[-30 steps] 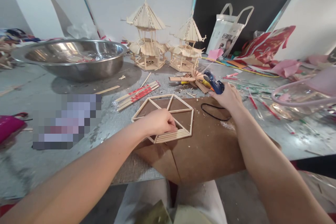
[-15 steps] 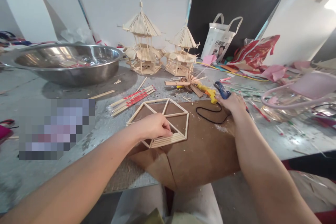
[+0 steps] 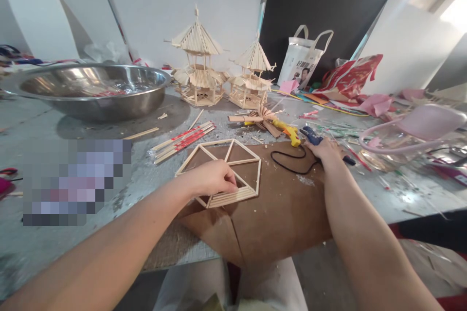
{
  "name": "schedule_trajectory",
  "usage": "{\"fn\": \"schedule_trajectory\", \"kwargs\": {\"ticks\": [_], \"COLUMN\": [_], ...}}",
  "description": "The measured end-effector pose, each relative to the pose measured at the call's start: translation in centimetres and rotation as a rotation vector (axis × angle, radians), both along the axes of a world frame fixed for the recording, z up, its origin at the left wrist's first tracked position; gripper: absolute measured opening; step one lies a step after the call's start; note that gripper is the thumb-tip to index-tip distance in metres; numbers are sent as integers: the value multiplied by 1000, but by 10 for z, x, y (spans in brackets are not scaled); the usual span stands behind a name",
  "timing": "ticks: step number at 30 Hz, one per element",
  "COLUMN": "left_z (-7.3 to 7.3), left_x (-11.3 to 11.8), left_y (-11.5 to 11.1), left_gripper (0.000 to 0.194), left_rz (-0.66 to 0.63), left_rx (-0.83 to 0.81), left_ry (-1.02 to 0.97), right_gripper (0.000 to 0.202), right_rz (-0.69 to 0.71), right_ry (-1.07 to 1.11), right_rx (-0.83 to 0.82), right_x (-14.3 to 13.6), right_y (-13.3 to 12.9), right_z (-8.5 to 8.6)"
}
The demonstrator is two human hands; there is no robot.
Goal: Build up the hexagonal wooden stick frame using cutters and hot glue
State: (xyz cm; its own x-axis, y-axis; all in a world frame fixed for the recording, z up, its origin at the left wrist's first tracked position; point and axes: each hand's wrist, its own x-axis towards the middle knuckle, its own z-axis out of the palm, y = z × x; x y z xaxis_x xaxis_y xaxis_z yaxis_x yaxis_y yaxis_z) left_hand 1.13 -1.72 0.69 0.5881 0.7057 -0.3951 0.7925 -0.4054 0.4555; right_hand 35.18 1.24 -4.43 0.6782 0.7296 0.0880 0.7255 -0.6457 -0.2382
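Left hand (image 3: 219, 177) curled at pale wooden hexagonal stick frame (image 3: 233, 197), pinch unclear; right hand (image 3: 326, 149) over dark-blue plier-like tool (image 3: 311, 134), hold unclear.

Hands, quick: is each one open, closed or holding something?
Left hand: fingers curled at the stick frame; any hold cannot be told.
Right hand: over the blue tool; grip cannot be told.
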Motion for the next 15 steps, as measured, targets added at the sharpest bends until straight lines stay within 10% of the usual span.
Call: {"fn": "schedule_trajectory", "kwargs": {"ticks": [4,9,15], "left_z": [0,-1,-1], "left_x": [0,-1,0], "left_y": [0,1,2], "left_gripper": [24,26,26], "left_rz": [-9,-23,-38], "left_rx": [8,1,-2], "left_ry": [1,-10,-16], "right_gripper": [79,51,46], "right_rz": [-144,77,231], "right_ry": [8,-157,-101], "right_rx": [-83,199,22], "right_x": [-10,-28,-54], "right_y": [-2,1,14], "right_z": [8,17,14]}}
